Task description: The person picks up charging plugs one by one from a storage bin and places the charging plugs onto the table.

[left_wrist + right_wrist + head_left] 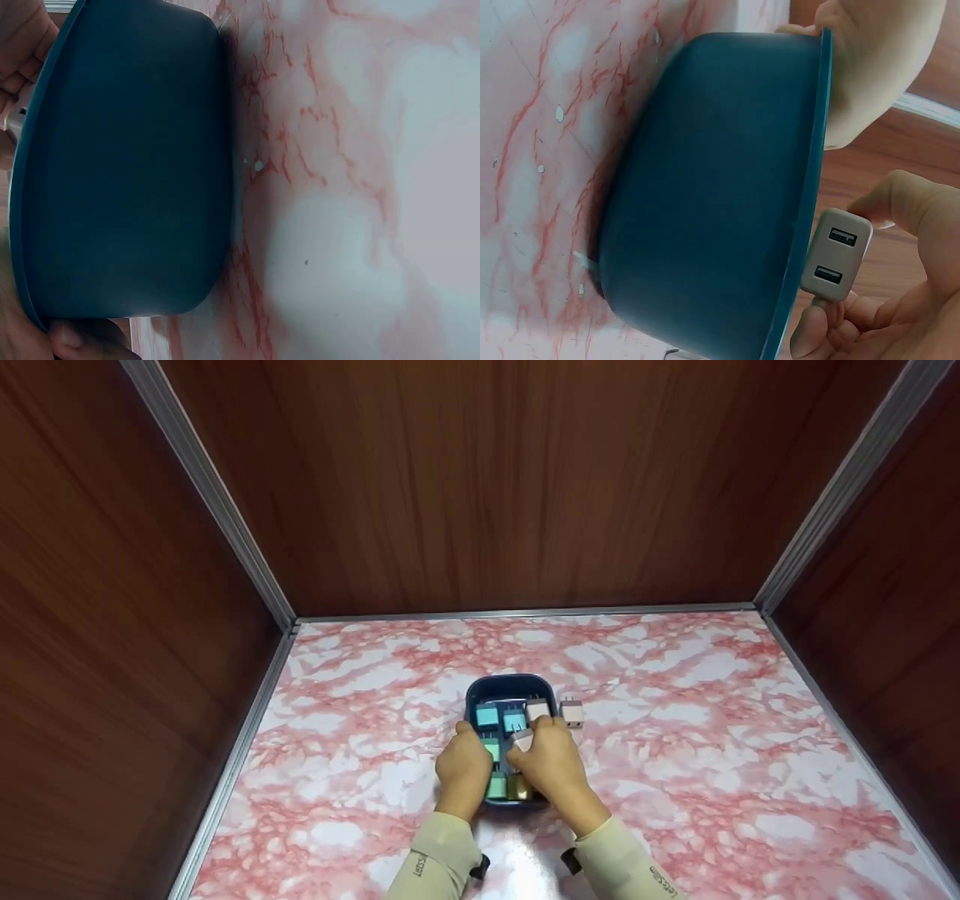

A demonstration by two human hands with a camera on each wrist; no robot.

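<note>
A dark blue plastic bin [510,681] stands on the marbled surface with several plug-in USB chargers inside. My left hand [463,765] grips its left rim; in the left wrist view the fingertips [69,336] show below the wall. Over the bin, my right hand [555,763] pinches a whitish charger [523,741], whose two USB ports face the right wrist camera [836,255]. Lying inside are a blue charger [487,716], another blue charger [514,721], a whitish charger [537,709], a green charger [491,748], a second green charger [497,787] and a gold charger [519,788].
One more whitish charger [571,712] lies outside, close to the bin's right wall. Dark wood panels [517,487] with metal edge strips [525,614] enclose the red-and-white surface [360,742] at the back and both sides.
</note>
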